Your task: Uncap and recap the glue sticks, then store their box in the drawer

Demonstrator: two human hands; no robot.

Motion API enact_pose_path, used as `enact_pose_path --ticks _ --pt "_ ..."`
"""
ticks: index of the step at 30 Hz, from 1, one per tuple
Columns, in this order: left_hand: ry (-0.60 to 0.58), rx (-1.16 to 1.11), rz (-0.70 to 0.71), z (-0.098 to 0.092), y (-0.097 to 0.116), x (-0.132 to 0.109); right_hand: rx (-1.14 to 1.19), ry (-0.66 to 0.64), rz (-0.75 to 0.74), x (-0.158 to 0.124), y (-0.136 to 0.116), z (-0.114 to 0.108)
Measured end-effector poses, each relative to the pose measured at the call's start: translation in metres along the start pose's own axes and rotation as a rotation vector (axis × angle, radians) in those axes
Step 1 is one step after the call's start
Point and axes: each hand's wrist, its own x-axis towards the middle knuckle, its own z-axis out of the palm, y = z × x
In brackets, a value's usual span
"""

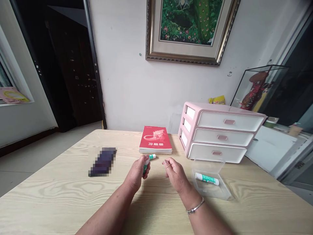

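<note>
The left hand (pixel 137 172) grips an upright glue stick (pixel 146 164) while the right hand (pixel 174 173), loosely curled and empty, hovers just beside it, likely mid-uncapping; twisting needs a firm pinch.

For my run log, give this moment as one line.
left hand: holds glue stick | right hand: empty | clear box: second glue stick

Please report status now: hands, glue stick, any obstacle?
Left hand shut on glue stick. Right hand loosely curled, holding nothing. Second glue stick in clear box. Nothing between hands.
</note>
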Motion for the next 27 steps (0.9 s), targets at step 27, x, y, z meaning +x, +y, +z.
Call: enact_pose_path --ticks 27 --pt "-0.193 0.458 0.250 -0.013 0.003 -0.002 -0.756 0.133 -0.171 -0.043 -0.014 -0.122"
